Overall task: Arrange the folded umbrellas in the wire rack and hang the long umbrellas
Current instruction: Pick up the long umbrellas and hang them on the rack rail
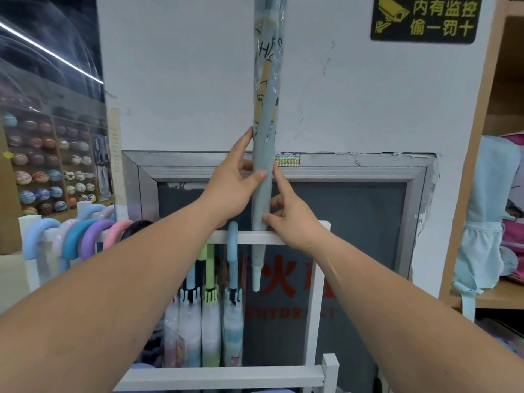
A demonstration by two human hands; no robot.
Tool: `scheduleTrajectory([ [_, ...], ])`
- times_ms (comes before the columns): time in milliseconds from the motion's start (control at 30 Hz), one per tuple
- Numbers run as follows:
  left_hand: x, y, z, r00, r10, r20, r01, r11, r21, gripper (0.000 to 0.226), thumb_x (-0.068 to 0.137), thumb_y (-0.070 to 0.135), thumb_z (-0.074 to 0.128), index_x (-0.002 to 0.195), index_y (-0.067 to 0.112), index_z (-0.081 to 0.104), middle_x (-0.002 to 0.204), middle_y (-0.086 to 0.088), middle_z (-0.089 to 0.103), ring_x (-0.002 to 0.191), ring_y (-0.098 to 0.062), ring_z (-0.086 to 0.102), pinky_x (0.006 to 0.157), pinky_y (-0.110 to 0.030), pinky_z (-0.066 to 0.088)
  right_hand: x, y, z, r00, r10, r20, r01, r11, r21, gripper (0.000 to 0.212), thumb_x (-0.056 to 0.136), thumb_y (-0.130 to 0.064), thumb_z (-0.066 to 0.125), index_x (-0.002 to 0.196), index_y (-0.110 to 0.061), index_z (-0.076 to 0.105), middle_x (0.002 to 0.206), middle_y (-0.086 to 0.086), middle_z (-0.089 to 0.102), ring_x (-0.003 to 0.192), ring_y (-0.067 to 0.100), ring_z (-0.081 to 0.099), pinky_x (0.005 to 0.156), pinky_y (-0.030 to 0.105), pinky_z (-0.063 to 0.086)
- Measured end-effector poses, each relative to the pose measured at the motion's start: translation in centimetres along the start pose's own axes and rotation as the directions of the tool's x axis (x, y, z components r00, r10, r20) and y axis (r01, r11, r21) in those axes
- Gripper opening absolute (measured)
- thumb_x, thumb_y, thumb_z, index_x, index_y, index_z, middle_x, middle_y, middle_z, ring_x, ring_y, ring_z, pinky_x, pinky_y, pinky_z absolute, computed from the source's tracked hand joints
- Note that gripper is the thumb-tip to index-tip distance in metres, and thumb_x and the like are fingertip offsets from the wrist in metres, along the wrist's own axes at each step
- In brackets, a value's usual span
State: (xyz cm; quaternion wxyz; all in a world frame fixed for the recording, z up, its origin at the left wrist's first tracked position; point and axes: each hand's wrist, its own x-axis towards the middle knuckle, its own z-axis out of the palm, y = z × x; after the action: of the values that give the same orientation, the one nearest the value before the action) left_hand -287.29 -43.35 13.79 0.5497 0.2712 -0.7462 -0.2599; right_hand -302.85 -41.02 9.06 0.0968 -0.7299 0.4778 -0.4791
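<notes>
The person is holding a long umbrella (265, 154), pale blue and sleeved in clear plastic, upright over the white top rail (295, 239) of the rack. Its white tip (256, 279) is pointing down and hanging just below that rail, while the rest is rising well above it and out of view at the top; whether the shaft is passing in front of or behind the rail is unclear. The left hand (229, 182) is gripping the umbrella from the left, above the rail, with the thumb lying across the front and the fingers curling behind. The right hand (295, 219) is pinching it from the right, just above the rail, thumb on the front and index finger stretching up along the edge. Below the rail, left of the tip, a blue-handled umbrella (233, 251) and a green-handled umbrella (209, 268) are hanging. Further left, level with the rail, a row of curved pastel handles (85, 239) is hooking over a bar
</notes>
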Motion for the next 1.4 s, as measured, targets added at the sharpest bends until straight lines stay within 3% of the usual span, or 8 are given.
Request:
scheduleTrajectory([
  [233,-1.2,-1.5,0.1,0.993,-0.066,0.102,0.069,0.997,-0.028,0.083,0.099,0.009,0.060,0.151,0.059,0.018,0.102,0.001,0.077,0.098,-0.015,0.074,0.091,-0.048,0.058,1.9,-1.1,-0.9,0.988,-0.024,-0.155,0.051,0.984,0.172,0.067,0.085,-0.014,0.061,0.145,-0.040,0.045,0.103,-0.008,0.069,0.088,0.015,0.069,0.084,0.038,0.059],
  [467,-2.0,-2.7,0.4,0.992,-0.093,0.080,0.089,0.995,0.046,0.088,0.097,0.013,0.064,0.148,0.065,0.015,0.098,0.003,0.076,0.091,-0.017,0.073,0.075,-0.043,0.063,4.2,-3.4,-2.2,0.989,-0.058,-0.139,0.084,0.979,0.185,0.087,0.095,-0.014,0.065,0.150,-0.057,0.014,0.112,-0.005,0.065,0.102,0.019,0.071,0.088,0.047,0.060],
  [600,-2.0,-2.9,0.2,0.993,-0.108,0.058,0.100,0.988,0.120,0.086,0.092,0.017,0.071,0.149,0.060,0.023,0.086,-0.017,0.069,0.069,-0.014,0.064,0.056,-0.021,0.052,4.1,-3.1,-2.0,0.993,-0.041,-0.114,0.063,0.980,0.191,0.090,0.096,-0.009,0.061,0.150,-0.060,0.010,0.117,-0.003,0.064,0.105,0.021,0.070,0.090,0.049,0.058],
  [733,-1.7,-2.9,-0.1,0.998,-0.064,0.016,0.062,0.995,0.083,0.066,0.096,0.027,0.068,0.149,0.050,0.038,0.087,0.011,0.077,0.082,0.001,0.069,0.078,-0.021,0.051,3.1,-2.0,-1.4,0.998,-0.013,-0.069,0.028,0.973,0.228,0.093,0.096,-0.004,0.060,0.153,-0.056,0.006,0.119,-0.001,0.066,0.101,0.021,0.071,0.083,0.053,0.060],
  [833,-1.0,-2.4,-0.4,0.997,-0.067,-0.043,0.067,0.998,0.006,0.058,0.100,0.027,0.062,0.148,0.050,0.039,0.097,0.014,0.077,0.091,-0.001,0.071,0.091,-0.029,0.054,2.3,-1.1,-0.5,1.000,-0.009,-0.018,0.013,0.965,0.262,0.093,0.096,-0.004,0.060,0.151,-0.059,0.008,0.118,0.002,0.068,0.098,0.030,0.072,0.079,0.056,0.061],
  [1000,0.6,-1.1,-1.0,0.999,-0.037,-0.031,0.034,0.995,-0.093,0.067,0.099,0.019,0.064,0.151,0.050,0.035,0.104,0.007,0.077,0.097,-0.010,0.073,0.098,-0.041,0.056,1.6,-0.3,0.3,0.999,-0.020,0.038,0.012,0.980,0.201,0.097,0.094,-0.003,0.063,0.152,-0.058,0.008,0.107,-0.005,0.069,0.096,0.017,0.070,0.092,0.046,0.058],
  [1200,0.9,-0.8,-1.5,0.998,-0.052,-0.035,0.050,0.996,-0.074,0.075,0.099,0.012,0.061,0.147,0.060,0.030,0.106,-0.010,0.073,0.099,-0.031,0.072,0.084,-0.057,0.060,1.7,-0.7,0.1,0.999,-0.023,0.023,0.021,0.997,0.076,0.077,0.094,-0.013,0.065,0.151,-0.050,0.029,0.107,-0.002,0.068,0.097,0.020,0.068,0.090,0.045,0.058],
  [1400,-0.9,-2.1,-0.8,0.997,-0.050,0.054,0.059,0.984,-0.169,0.073,0.102,0.002,0.051,0.154,0.047,0.027,0.095,0.002,0.078,0.086,-0.013,0.074,0.069,-0.030,0.059,3.7,-3.5,-1.6,0.988,0.016,-0.154,0.020,0.972,0.235,0.050,0.100,-0.020,0.058,0.146,-0.033,0.045,0.104,-0.002,0.071,0.095,0.011,0.071,0.093,0.041,0.058],
])
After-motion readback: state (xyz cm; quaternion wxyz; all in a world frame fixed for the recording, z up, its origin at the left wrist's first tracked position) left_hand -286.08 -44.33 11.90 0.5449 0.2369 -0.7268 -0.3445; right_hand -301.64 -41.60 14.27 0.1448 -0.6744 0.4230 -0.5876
